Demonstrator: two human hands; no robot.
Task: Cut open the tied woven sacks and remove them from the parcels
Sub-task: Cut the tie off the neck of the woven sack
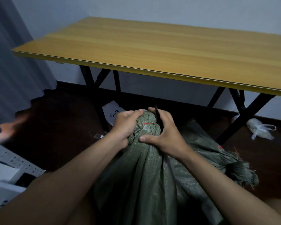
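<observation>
On the floor in front of the table: tied green sack [146, 168] held upright at the neck by both hands.

Gathered neck is bound by a red tie [147, 123]. Neck is gripped from the left by the left hand [125, 125], fingers curled over the bunched top. A dark blade [158, 116] is held by the right hand [165, 135] against the neck's right side, thumb pressed on the weave below the tie. A second green sack [206, 153] is laid just behind, to the right. Wooden table [152, 51] is set beyond; a paper marked "6-3" [112, 113] and a white plastic bag [258, 129] are seen on the floor beneath.
</observation>
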